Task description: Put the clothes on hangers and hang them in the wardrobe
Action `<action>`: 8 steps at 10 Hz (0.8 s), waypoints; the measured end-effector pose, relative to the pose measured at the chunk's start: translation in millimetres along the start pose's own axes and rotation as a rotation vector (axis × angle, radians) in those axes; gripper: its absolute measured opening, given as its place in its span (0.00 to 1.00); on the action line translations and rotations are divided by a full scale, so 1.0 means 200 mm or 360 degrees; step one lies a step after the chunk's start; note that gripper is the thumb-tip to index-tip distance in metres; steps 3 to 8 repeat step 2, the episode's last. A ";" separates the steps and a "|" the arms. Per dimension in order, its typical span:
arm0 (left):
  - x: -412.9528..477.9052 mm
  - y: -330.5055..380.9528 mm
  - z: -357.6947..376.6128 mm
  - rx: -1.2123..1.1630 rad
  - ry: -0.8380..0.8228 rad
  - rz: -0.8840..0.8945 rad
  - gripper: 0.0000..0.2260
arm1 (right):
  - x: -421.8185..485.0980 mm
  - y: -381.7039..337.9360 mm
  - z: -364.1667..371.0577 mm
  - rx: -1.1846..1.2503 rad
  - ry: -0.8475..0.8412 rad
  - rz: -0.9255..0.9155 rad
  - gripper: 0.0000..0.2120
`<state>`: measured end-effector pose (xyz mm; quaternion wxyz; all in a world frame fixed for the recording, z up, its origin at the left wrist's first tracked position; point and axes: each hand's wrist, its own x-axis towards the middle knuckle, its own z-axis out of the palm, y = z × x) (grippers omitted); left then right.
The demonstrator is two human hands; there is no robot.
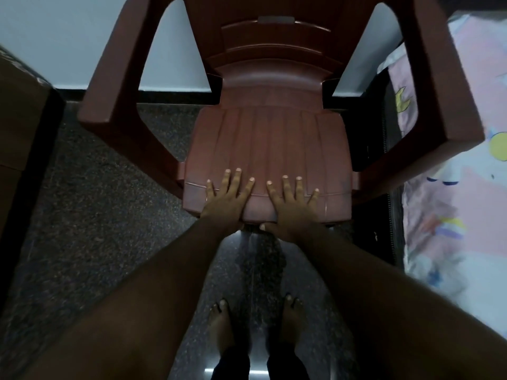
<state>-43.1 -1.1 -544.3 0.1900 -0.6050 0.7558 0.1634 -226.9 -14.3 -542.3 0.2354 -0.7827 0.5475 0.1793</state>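
**Both hands flat on the front of the chair seat**

We are looking straight down at a reddish-brown plastic chair (270, 138) and resting both of our hands on the front edge of its seat. Our left hand (226, 201) is lying palm down with its fingers straight and spread, the fingertips pointing toward the chair back. Our right hand (293, 207) is lying beside it in the same way, fingers straight and fanned out, with its thumb (264, 227) tucking under the seat's front lip. Neither hand is curling round anything; both are simply pressing on the plastic, and a narrow strip of seat is showing between them.

We are not seeing any clothes, hangers or wardrobe for certain in this view, so we cannot tell where they are. The seat itself is carrying only our hands.

The chair is standing on a dark speckled floor (109, 215) with its back toward a pale wall (68, 37). To our right a bed with a pink patterned sheet (452, 215) is running along the chair's armrest. At the left edge a brown wooden panel (19, 119) is showing, too cropped to identify. Our bare feet (219, 322) are standing on the floor just in front of the chair.
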 end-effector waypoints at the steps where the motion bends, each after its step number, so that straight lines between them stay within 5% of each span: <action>1: -0.06 0.02 -0.17 -0.0023 0.0059 0.0064 0.48 | -0.05 -0.02 -0.18 0.0077 -0.0039 0.0032 0.48; 2: -0.13 0.02 -0.43 0.0045 0.0180 0.0108 0.47 | -0.14 -0.06 -0.42 0.0080 0.0140 0.0012 0.45; 8: -0.13 0.02 -0.43 0.0045 0.0180 0.0108 0.47 | -0.14 -0.06 -0.42 0.0080 0.0140 0.0012 0.45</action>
